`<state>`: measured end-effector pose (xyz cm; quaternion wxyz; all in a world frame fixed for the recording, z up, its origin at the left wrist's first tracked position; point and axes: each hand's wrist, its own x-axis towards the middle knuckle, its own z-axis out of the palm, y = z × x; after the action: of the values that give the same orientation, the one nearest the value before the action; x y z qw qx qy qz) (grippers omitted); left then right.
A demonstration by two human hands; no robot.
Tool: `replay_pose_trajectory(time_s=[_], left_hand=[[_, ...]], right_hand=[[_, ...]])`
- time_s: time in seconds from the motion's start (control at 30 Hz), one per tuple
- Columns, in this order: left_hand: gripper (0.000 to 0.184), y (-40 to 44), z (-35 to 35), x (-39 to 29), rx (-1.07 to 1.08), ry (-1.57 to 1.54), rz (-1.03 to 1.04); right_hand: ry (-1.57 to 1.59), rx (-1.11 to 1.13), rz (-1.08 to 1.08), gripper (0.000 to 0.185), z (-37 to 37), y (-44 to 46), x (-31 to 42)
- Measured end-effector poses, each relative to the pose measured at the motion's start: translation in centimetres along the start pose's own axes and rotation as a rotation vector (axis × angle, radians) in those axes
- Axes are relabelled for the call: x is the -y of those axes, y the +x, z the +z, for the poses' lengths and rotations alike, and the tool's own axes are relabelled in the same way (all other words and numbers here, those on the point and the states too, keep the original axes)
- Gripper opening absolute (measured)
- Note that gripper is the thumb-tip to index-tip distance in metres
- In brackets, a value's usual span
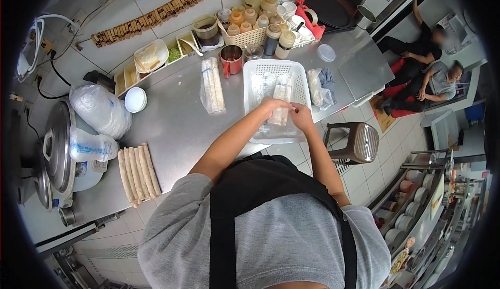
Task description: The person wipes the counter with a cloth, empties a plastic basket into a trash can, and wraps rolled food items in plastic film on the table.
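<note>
Both my hands are over the near half of a white perforated basket [250,80]. My left hand [272,107] is closed on the clear plastic of a bagged bundle of pale rolls [282,88] lying in the basket. Close beside it, my right hand [299,115] pinches the same bag at its right side. Left of the basket, another bagged bundle of rolls [212,86] lies on the steel counter [177,117]. Several unwrapped long rolls [139,173] rest side by side at the counter's near left edge.
Right of the basket sit a plastic bag with a dark cloth [322,87] and a clear lid [326,53]. Behind are a red cup [231,61] and sauce bottles [250,18]. A stool [355,142] stands at the right. Two people sit at the far right.
</note>
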<state>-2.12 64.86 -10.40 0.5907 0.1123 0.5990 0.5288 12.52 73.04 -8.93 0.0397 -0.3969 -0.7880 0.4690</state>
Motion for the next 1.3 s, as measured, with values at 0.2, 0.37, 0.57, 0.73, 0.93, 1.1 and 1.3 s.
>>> replay_pose_trajectory(time_s=[0.2,0.37,0.57,0.73,0.93,1.1,1.3], left_hand=[[0.081,-0.3,-1.6,-3.6,-0.255,0.813,0.135],[0.075,-4.6,-4.0,-7.6,-0.091,0.738,0.015],[0.076,-15.4,-8.7,-8.7,-0.109,0.491,0.168],[0.074,-19.1,-15.5,-4.9,-0.359,0.369,0.236],[0.069,-13.5,-22.8,0.1,-0.771,0.238,0.240],[0.072,-7.4,-26.3,2.6,-1.018,0.323,0.299],[0.080,-5.5,-26.0,2.3,-1.081,0.791,0.158]], right_hand=[[-0.630,-0.165,-0.157,0.031,1.1,-2.3,3.2],[-0.862,-0.024,0.075,0.027,2.6,-0.6,1.3],[-0.959,-0.007,0.076,0.032,3.3,-0.9,0.6],[-0.838,0.053,-0.293,0.055,-0.1,-5.2,4.7],[-0.927,0.416,-0.673,0.072,-2.9,-8.6,2.2],[-0.959,0.507,-0.585,0.046,-1.8,-6.7,-0.8],[-0.898,0.433,-0.676,0.026,-4.0,-7.7,1.8]])
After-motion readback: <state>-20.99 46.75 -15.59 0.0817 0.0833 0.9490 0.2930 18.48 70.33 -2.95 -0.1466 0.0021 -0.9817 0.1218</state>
